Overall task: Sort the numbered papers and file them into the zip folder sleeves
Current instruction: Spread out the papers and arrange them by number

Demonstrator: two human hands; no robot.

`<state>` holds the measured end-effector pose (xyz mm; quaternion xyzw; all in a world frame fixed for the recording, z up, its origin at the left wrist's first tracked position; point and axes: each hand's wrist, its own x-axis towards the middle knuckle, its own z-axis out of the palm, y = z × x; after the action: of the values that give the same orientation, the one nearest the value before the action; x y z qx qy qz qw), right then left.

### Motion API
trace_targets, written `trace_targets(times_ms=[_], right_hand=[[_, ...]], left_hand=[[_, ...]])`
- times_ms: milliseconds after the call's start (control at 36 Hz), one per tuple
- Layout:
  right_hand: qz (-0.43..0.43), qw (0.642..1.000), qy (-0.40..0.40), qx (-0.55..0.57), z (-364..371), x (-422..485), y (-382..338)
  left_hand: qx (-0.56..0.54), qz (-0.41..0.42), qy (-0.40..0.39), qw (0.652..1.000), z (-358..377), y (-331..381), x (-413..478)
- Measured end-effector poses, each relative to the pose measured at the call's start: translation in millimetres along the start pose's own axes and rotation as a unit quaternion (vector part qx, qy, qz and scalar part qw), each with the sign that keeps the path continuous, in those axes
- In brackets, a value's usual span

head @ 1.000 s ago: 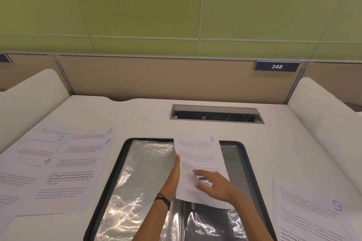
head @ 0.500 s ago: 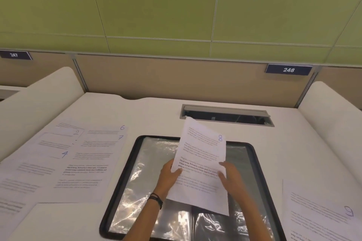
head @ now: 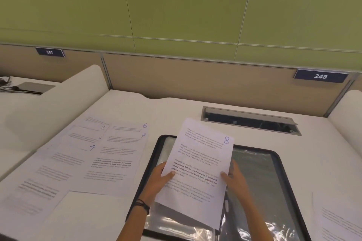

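A printed sheet marked 8 is lifted above the open black zip folder, tilted to the left. My left hand pinches its left edge, thumb on the front. My right hand grips its right edge, fingers behind the paper. The folder lies flat on the white desk with shiny clear sleeves showing. Overlapping sheets marked 2, 4, 6 and 7 lie on the desk left of the folder.
Another printed sheet lies at the lower right edge. A metal cable hatch sits behind the folder. White side dividers flank the desk, and a brown back panel carries the plate 248. A neighbouring desk is at far left.
Sheet 8 has come up off the folder and tilted left; my right hand moved from resting on its front to gripping its right edge. The view has swung left.
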<state>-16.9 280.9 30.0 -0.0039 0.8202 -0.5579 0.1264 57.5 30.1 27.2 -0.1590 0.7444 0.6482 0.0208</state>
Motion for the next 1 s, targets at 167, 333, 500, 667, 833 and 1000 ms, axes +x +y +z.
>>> trace_targets(times_ms=[167,333,500,667,833,1000], right_hand=[[0.033,0.997,-0.054,0.034,45,3,-5],[0.039,0.993,-0.111,0.021,100,-1,-9],[0.05,0.988,-0.145,0.035,142,-1,-22],[0.077,0.977,-0.187,0.068,174,-3,-38],[0.08,0.971,-0.215,0.072,203,0,-47],[0.095,0.966,-0.225,0.084,233,1,-53]], left_hand=[[-0.014,-0.006,0.055,0.998,-39,-11,0],[-0.016,-0.028,0.122,0.992,-82,-25,-3],[0.014,-0.063,0.177,0.982,-129,-36,-1],[0.056,-0.071,0.232,0.969,-170,-40,-4],[0.142,-0.053,0.274,0.95,-191,-42,-5],[0.206,-0.01,0.262,0.943,-185,-47,2]])
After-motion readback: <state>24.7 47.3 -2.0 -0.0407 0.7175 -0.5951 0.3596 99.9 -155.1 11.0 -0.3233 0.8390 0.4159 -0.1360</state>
